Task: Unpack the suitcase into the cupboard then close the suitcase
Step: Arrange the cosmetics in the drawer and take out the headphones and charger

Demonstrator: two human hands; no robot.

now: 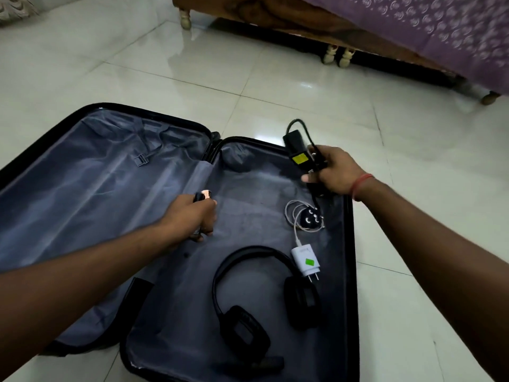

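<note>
A black suitcase [351,244] lies open flat on the floor, its grey lining showing in both halves. My right hand [334,172] grips a black power adapter [296,150] with a yellow label and its cord, lifted over the right half's far corner. My left hand [192,216] is closed around a small dark object with a shiny rose-coloured end [204,194] near the hinge. In the right half lie black headphones [248,299], a white charger [305,257] with a green sticker, its pale cable [296,216], and a round black plug [309,217].
The suitcase rests on glossy white floor tiles [165,64]. A wooden bed frame [275,20] with cream legs and a purple patterned cover [440,28] runs along the top right. No cupboard is in view.
</note>
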